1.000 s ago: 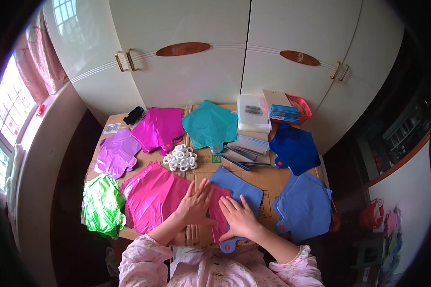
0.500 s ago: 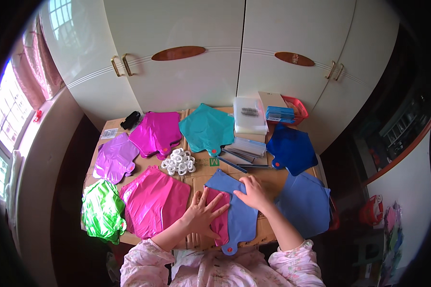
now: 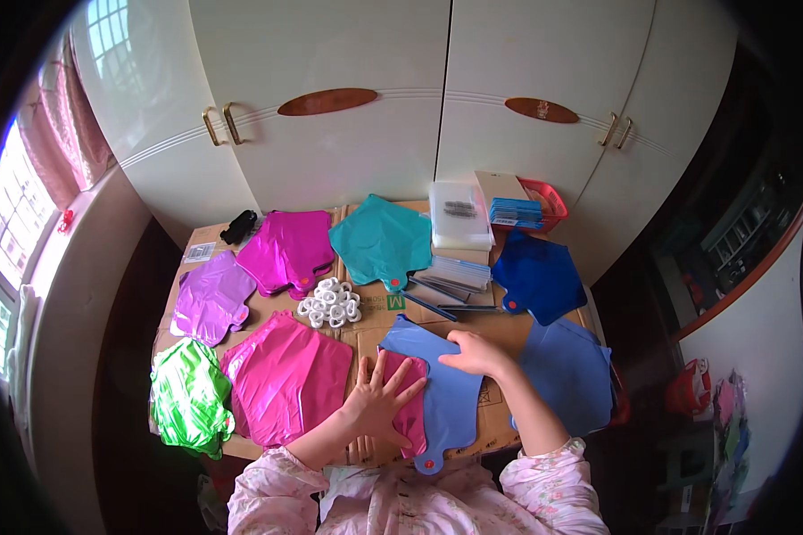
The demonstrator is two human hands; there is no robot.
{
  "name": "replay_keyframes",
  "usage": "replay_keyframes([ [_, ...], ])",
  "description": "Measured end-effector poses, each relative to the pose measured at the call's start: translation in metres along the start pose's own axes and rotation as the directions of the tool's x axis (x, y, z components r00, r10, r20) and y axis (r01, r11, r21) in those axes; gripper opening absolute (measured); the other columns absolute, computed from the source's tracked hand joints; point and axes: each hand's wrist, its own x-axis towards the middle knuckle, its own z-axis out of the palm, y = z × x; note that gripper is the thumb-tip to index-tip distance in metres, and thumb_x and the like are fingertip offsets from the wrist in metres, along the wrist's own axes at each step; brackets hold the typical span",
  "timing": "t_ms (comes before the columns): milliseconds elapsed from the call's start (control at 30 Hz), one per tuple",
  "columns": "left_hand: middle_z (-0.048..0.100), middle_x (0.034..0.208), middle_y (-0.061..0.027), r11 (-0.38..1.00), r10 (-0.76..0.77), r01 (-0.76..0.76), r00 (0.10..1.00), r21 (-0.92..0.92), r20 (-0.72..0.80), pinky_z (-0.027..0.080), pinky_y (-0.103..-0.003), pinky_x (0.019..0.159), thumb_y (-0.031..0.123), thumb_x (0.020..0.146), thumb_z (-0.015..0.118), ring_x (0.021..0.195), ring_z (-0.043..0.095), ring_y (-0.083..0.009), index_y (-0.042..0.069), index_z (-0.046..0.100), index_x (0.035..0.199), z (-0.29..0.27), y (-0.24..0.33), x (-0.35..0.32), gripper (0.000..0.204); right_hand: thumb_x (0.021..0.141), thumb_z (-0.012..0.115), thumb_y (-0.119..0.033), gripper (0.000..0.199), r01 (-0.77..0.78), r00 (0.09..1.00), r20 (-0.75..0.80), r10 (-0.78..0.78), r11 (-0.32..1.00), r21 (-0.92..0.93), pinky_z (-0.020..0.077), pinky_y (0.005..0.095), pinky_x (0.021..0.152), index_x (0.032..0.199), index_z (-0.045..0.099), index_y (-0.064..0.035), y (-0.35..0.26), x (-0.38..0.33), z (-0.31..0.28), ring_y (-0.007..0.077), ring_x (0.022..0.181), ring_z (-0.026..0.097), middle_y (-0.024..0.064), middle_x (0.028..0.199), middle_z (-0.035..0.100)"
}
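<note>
My left hand lies spread, palm down, across a strip of pink foil and the left part of a flat blue foil balloon. The pink strip overlaps the blue balloon, whose tab with a red dot hangs at the table's front edge. My right hand rests on the blue balloon's upper right part, thumb and forefinger apart, pointing left. Its other fingers are partly hidden. Left of my hands lies a larger pink foil balloon; to the right lies another blue one.
Cardboard covers the table. Green, lilac, magenta, teal and dark blue foil balloons ring it. Small white rings, clear bags, slim packs and a red basket stand farther back.
My right hand has turned slightly, its fingers drawn closer together over the blue balloon's upper right part. The left hand stays spread in place. The whole view has shifted slightly.
</note>
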Motion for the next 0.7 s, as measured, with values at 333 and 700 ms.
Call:
replay_keyframes([
  [333,0.015,0.155,-0.0163,1.000,-0.006,0.004,0.999,-0.030,-0.051,0.019,-0.074,0.099,0.089,0.053,0.052,0.135,0.013,-0.0562,0.024,0.021,0.150,0.006,0.001,0.000,0.120,0.063,0.080,-0.053,0.082,-0.121,0.911,-0.382,0.155,0.986,0.111,0.0528,0.0429,0.072,0.121,0.049,-0.0036,0.013,-0.054,0.029,0.0375,0.086,0.066,0.0197,0.090,0.068],
  [700,0.018,0.154,-0.0170,0.999,0.001,-0.003,0.998,-0.036,-0.070,0.020,-0.075,0.098,0.088,0.053,0.054,0.134,0.015,-0.0571,0.025,0.022,0.150,0.008,0.000,0.001,0.119,0.070,0.079,-0.023,0.087,-0.101,0.821,-0.555,0.132,0.991,0.087,0.0510,0.0484,0.065,0.139,0.028,-0.0044,0.004,-0.060,0.056,0.0428,0.075,0.064,0.0233,0.084,0.066],
])
